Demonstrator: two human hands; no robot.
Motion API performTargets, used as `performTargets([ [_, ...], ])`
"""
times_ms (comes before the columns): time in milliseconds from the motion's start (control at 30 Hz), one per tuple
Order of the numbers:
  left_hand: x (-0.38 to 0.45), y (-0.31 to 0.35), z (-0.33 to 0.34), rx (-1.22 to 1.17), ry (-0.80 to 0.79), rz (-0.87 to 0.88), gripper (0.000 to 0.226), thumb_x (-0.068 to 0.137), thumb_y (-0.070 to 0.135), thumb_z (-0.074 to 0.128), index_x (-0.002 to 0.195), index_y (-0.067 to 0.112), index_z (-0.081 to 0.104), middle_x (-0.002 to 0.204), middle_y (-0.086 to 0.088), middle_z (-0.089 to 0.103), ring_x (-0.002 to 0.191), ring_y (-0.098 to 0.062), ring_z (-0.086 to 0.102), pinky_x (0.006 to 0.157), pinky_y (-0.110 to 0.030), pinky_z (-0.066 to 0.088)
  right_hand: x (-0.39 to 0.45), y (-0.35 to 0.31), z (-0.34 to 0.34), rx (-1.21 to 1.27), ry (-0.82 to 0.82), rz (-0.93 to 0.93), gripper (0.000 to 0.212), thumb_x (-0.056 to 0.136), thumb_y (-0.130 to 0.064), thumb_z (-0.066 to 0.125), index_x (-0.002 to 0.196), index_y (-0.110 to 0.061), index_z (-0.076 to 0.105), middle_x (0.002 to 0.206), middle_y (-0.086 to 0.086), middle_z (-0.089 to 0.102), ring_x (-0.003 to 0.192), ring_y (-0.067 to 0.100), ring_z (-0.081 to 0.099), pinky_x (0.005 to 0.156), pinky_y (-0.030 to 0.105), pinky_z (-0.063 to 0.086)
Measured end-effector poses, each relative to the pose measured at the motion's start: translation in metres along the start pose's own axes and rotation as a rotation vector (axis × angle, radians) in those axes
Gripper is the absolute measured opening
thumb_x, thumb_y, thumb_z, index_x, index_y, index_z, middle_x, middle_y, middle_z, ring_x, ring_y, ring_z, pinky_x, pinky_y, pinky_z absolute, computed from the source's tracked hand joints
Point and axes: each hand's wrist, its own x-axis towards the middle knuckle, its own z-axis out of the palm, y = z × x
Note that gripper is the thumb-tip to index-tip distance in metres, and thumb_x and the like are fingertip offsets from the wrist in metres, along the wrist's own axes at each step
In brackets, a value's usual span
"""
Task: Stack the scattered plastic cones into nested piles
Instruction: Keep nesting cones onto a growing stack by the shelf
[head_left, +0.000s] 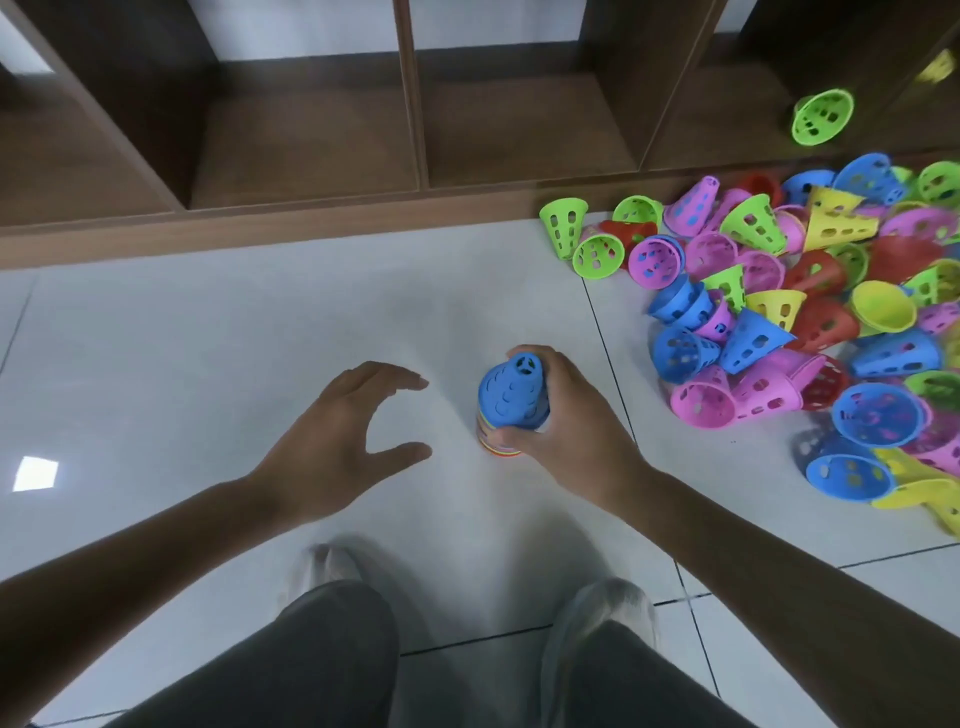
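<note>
A blue cone (511, 391) capped a nested pile (496, 441) of coloured rims that stood upright on the floor (208, 338). The right hand (569, 415) curled round that pile, thumb low across the front. Just left of it the left hand (343, 441) hovered apart, fingers spread and holding nothing. Bare tile lay beyond and left of both hands. To the right of the right hand a loose heap of cones (810, 312) sprawled against the wooden shelf unit (311, 156). One green cone (822, 117) lay on its side inside the far-right compartment.
</note>
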Motion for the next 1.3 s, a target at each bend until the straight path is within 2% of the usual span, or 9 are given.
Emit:
performTargets([
  [133,0.013,0.014,-0.019,0.060,0.022,0.008,0.047,0.084,0.044,0.076,0.127,0.037,0.058,0.125,0.025,0.056,0.110,0.001,0.054,0.096,-0.022,0.048,0.027,0.010,-0.018,-0.014,0.045,0.013,0.069,0.071,-0.029,0.084,0.128,-0.038,0.045,0.120,-0.012,0.054,0.106,0.008,0.056,0.091,0.029,0.050],
  [267,0.032,0.035,-0.024,-0.098,0.069,-0.068,0.032,0.086,0.034,0.077,0.116,0.034,0.064,0.110,0.023,0.067,0.106,-0.001,0.061,0.092,-0.024,0.052,0.044,0.020,-0.026,-0.039,0.092,0.074,0.076,0.070,-0.036,0.085,0.135,-0.036,0.045,0.119,-0.005,0.052,0.106,0.013,0.054,0.094,0.038,0.050],
  [500,0.063,0.078,-0.060,-0.166,0.046,-0.147,0.021,0.087,0.030,0.077,0.105,0.029,0.067,0.098,0.015,0.073,0.097,-0.005,0.066,0.080,-0.019,0.050,0.030,0.018,-0.061,-0.130,-0.018,0.133,0.105,0.072,-0.039,0.089,0.154,-0.026,0.025,0.146,0.005,0.039,0.127,0.023,0.050,0.106,0.038,0.042],
  [633,0.075,0.108,-0.104,-0.168,-0.013,-0.152,0.035,0.074,0.044,0.084,0.099,0.023,0.073,0.094,0.002,0.074,0.092,-0.022,0.071,0.078,-0.033,0.058,0.023,0.008,-0.095,-0.295,-0.070,0.178,0.097,0.079,-0.035,0.085,0.154,-0.021,0.025,0.144,0.011,0.043,0.125,0.027,0.052,0.099,0.035,0.042],
  [733,0.081,0.129,-0.128,-0.093,-0.064,-0.049,0.050,0.059,0.061,0.075,0.091,0.024,0.076,0.089,0.005,0.075,0.089,-0.023,0.072,0.083,-0.047,0.060,0.025,0.003,-0.116,-0.323,-0.052,0.221,0.089,0.082,-0.033,0.082,0.152,-0.020,0.030,0.141,0.012,0.049,0.119,0.028,0.056,0.099,0.038,0.047],
  [900,0.100,0.157,-0.139,0.059,-0.151,0.007,0.024,0.085,0.036,0.076,0.102,0.019,0.074,0.096,0.006,0.074,0.091,-0.014,0.068,0.087,-0.033,0.054,0.026,-0.008,-0.144,-0.292,-0.004,0.267,0.080,0.085,-0.028,0.080,0.150,-0.016,0.035,0.138,0.012,0.053,0.121,0.029,0.056,0.101,0.033,0.045],
  [1000,0.118,0.157,-0.137,0.091,-0.185,0.042,0.022,0.088,0.033,0.076,0.105,0.020,0.072,0.097,0.007,0.074,0.089,-0.014,0.067,0.082,-0.028,0.051,0.025,-0.007,-0.157,-0.276,0.006,0.282,0.077,0.086,-0.027,0.079,0.150,-0.017,0.037,0.137,0.012,0.054,0.120,0.028,0.057,0.104,0.041,0.046],
  [1200,0.146,0.143,-0.138,0.075,-0.202,0.082,0.023,0.087,0.034,0.077,0.104,0.018,0.072,0.098,0.005,0.074,0.087,-0.013,0.066,0.079,-0.028,0.052,0.029,-0.016,-0.183,-0.318,-0.003,0.311,0.071,0.090,-0.024,0.075,0.150,-0.021,0.037,0.140,0.008,0.051,0.107,0.026,0.063,0.093,0.038,0.054],
  [1300,0.165,0.135,-0.138,0.068,-0.203,0.081,0.022,0.087,0.034,0.076,0.103,0.019,0.072,0.098,0.005,0.073,0.089,-0.014,0.067,0.083,-0.035,0.055,0.037,-0.024,-0.194,-0.350,-0.008,0.289,0.067,0.091,-0.020,0.074,0.147,-0.019,0.038,0.139,0.009,0.055,0.112,0.023,0.057,0.097,0.035,0.049],
])
